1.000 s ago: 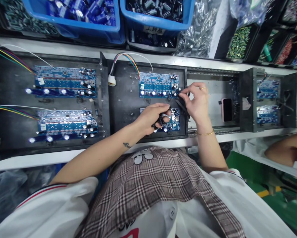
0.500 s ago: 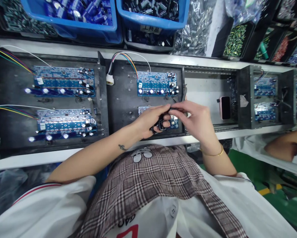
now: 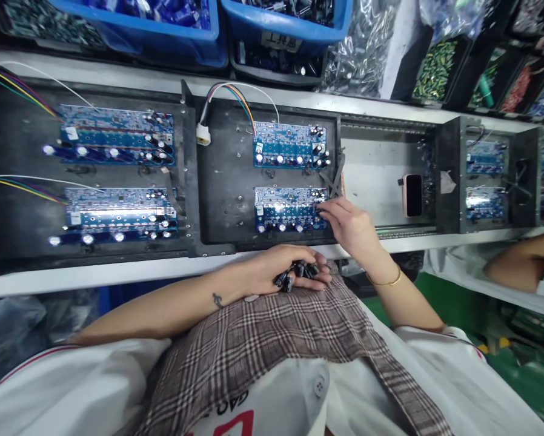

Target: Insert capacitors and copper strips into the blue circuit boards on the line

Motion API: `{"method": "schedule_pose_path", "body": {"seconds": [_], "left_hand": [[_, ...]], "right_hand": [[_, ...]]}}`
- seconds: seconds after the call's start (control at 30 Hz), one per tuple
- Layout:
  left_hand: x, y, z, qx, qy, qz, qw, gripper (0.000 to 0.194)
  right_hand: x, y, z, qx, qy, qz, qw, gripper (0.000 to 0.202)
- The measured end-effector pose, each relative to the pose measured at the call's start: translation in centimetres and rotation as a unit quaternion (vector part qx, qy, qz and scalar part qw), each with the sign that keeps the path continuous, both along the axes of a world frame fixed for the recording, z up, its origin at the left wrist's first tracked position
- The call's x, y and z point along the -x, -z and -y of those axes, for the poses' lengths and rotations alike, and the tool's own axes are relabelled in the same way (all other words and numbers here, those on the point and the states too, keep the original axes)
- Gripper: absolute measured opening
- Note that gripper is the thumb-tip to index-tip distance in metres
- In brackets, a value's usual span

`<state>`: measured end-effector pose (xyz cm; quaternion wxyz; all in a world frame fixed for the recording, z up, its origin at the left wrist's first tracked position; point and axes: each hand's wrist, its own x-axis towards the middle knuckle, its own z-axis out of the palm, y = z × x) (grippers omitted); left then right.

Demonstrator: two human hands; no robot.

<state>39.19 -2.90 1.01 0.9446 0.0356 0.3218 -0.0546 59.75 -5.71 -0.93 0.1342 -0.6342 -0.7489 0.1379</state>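
Note:
Several black capacitors (image 3: 288, 282) rest in my left hand (image 3: 294, 266), its fingers curled around them, in front of the fixture near my apron. My right hand (image 3: 347, 224) pinches a small dark part (image 3: 318, 209) at the right end of the lower blue circuit board (image 3: 278, 209) in the middle fixture. Above that board lies the upper blue circuit board (image 3: 290, 144), with coloured wires (image 3: 242, 100) running to a white connector (image 3: 203, 134).
Two more boards (image 3: 117, 138) lie in the left fixture (image 3: 22, 148). Blue bins (image 3: 281, 27) of capacitors stand at the back. A phone-like device (image 3: 412, 195) lies on the line to the right. Another person's arm (image 3: 521, 260) shows at the far right.
My hands have separated. The left has drawn back toward my apron with the capacitors, uncovering the lower board; the right has moved down to that board's right end.

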Motion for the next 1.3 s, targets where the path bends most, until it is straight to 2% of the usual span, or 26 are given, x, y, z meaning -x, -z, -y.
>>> {"method": "schedule_pose_path", "body": {"seconds": [0.17, 0.23, 0.3, 0.43, 0.53, 0.6, 0.7, 0.77, 0.87, 1.03, 1.2, 1.3], "left_hand": [[0.2, 0.1, -0.3, -0.001, -0.058, -0.032, 0.998, 0.019], [0.3, 0.2, -0.5, -0.006, -0.067, -0.056, 0.996, 0.018], [0.3, 0.2, -0.6, -0.003, -0.066, -0.06, 0.996, 0.018], [0.2, 0.2, -0.4, -0.021, -0.035, -0.063, 0.997, 0.029], [-0.1, 0.1, 0.2, -0.101, -0.024, -0.06, 0.993, 0.029], [-0.2, -0.1, 0.6, -0.141, -0.019, -0.045, 0.989, 0.029], [-0.4, -0.2, 0.8, -0.141, -0.024, -0.033, 0.989, 0.024], [-0.4, -0.2, 0.8, -0.118, -0.033, -0.044, 0.991, 0.019], [-0.6, -0.2, 0.6, -0.09, -0.02, -0.075, 0.993, 0.026], [-0.3, 0.2, 0.3, -0.109, 0.021, -0.056, 0.992, 0.026], [0.1, 0.3, 0.5, -0.121, 0.0, -0.041, 0.992, 0.015], [0.1, 0.1, 0.4, -0.106, -0.027, -0.058, 0.992, 0.011]], "right_hand": [[-0.7, 0.3, 0.2, -0.019, -0.102, 0.072, 0.992, 0.037], [-0.9, 0.4, 0.2, -0.018, -0.114, 0.06, 0.991, 0.037], [-0.6, 0.0, 0.3, -0.022, -0.097, 0.021, 0.995, 0.036], [1.2, -2.9, 1.6, -0.039, -0.017, -0.114, 0.993, 0.023], [2.6, -5.1, 3.3, 0.032, -0.027, -0.16, 0.986, 0.012], [3.1, -5.7, 4.2, 0.074, -0.021, -0.153, 0.985, 0.008], [2.6, -5.1, 4.6, 0.105, 0.01, -0.157, 0.982, 0.01], [1.9, -4.0, 4.2, 0.075, 0.039, -0.145, 0.986, 0.013], [0.7, -2.2, 3.3, 0.022, 0.064, -0.109, 0.992, 0.017], [0.2, -0.7, 2.6, 0.026, 0.042, -0.091, 0.995, 0.02], [0.2, -0.4, 3.1, 0.004, 0.01, -0.072, 0.997, 0.024], [-0.2, 0.2, 3.3, -0.02, -0.047, -0.027, 0.998, 0.032]]}}
